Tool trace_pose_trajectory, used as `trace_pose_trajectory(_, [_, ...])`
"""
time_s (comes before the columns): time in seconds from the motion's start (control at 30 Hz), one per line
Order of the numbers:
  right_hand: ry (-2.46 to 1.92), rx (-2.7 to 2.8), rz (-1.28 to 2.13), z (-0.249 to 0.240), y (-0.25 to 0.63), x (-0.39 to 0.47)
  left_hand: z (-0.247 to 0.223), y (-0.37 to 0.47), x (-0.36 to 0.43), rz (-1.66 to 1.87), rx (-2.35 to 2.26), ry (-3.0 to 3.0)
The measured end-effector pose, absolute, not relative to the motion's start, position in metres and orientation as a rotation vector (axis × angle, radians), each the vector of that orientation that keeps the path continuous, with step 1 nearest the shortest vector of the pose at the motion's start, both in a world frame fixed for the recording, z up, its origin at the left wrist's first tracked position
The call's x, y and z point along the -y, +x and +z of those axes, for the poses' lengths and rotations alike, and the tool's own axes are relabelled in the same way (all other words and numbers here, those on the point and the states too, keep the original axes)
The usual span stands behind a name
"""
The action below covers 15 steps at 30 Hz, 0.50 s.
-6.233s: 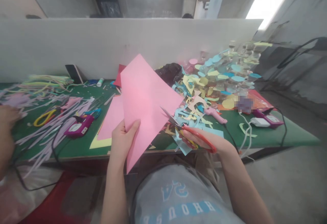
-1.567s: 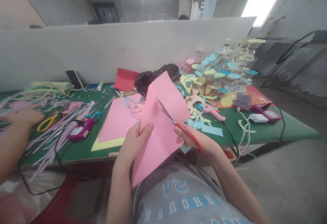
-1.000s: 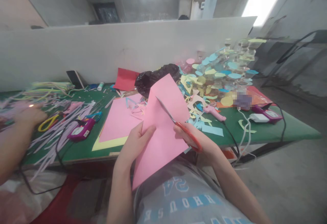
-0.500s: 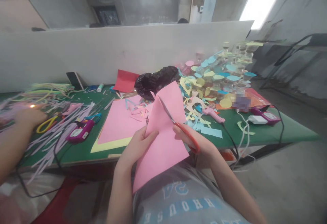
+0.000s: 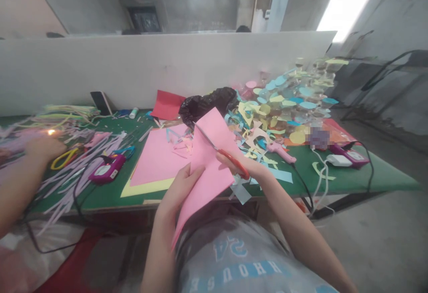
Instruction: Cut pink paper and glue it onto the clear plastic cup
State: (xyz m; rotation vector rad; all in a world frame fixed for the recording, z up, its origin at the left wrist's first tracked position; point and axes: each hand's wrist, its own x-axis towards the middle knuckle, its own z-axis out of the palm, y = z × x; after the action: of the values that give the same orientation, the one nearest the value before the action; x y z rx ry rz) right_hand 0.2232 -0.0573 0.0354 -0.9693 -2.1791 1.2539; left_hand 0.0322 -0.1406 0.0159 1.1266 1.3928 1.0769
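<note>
A sheet of pink paper is held up over the table's front edge and my lap. My left hand grips its left side, thumb on top and fingers behind. In my right hand is a pair of scissors with red handles. Their metal blades lie against the upper part of the sheet and point to the upper left. Part of my right fingers is hidden behind the handles. Beneath and left of the held sheet, more pink paper lies on a yellow sheet.
Paper scraps and a pink glue gun lie right of my hands. Behind are a black plastic bag and plastic cups with coloured discs. At left, another person's hand is near lilac strips and a purple box.
The scissors and my right hand have moved left and slightly up along the pink paper. The sheet's lower right part has swung left, uncovering pale blue scraps at the table edge.
</note>
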Motion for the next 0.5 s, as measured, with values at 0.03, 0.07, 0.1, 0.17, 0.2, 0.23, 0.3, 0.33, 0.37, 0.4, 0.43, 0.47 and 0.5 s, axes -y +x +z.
trace_pose_trajectory(0.03, [-1.033,2.214,1.209,0.034,0.219,0.051,0.015,0.031,0.138,1.088,-1.413,1.121])
trace_pose_trajectory(0.07, [-1.095,2.232,1.179,0.033,0.214,0.045,0.014,0.029,0.135,1.103,-1.435,1.111])
trace_pose_trajectory(0.1, [-1.155,2.239,1.158,0.032,0.209,0.038,0.012,0.026,0.132,1.121,-1.455,1.098])
trace_pose_trajectory(0.17, [-1.248,2.234,1.124,0.031,0.199,0.025,0.007,0.019,0.126,1.158,-1.485,1.068])
trace_pose_trajectory(0.2, [-1.283,2.234,1.103,0.03,0.194,0.018,0.005,0.016,0.124,1.172,-1.497,1.047])
trace_pose_trajectory(0.23, [-1.312,2.236,1.081,0.03,0.19,0.012,0.003,0.013,0.123,1.183,-1.506,1.022])
trace_pose_trajectory(0.3, [-1.363,2.251,1.041,0.029,0.183,0.003,-0.002,0.007,0.122,1.215,-1.521,0.958])
trace_pose_trajectory(0.33, [-1.392,2.263,1.016,0.028,0.181,-0.001,-0.004,0.005,0.121,1.243,-1.531,0.93])
trace_pose_trajectory(0.37, [-1.427,2.277,0.983,0.026,0.179,-0.004,-0.006,0.003,0.121,1.279,-1.537,0.914])
trace_pose_trajectory(0.4, [-1.47,2.288,0.941,0.024,0.178,-0.006,-0.009,0.001,0.12,1.319,-1.54,0.912])
trace_pose_trajectory(0.43, [-1.522,2.294,0.887,0.021,0.178,-0.007,-0.012,0.0,0.119,1.358,-1.544,0.922])
trace_pose_trajectory(0.47, [-1.582,2.294,0.825,0.019,0.177,-0.007,-0.015,0.0,0.118,1.388,-1.546,0.944])
trace_pose_trajectory(0.5, [-1.649,2.286,0.759,0.016,0.177,-0.007,-0.018,-0.001,0.116,1.417,-1.56,0.964])
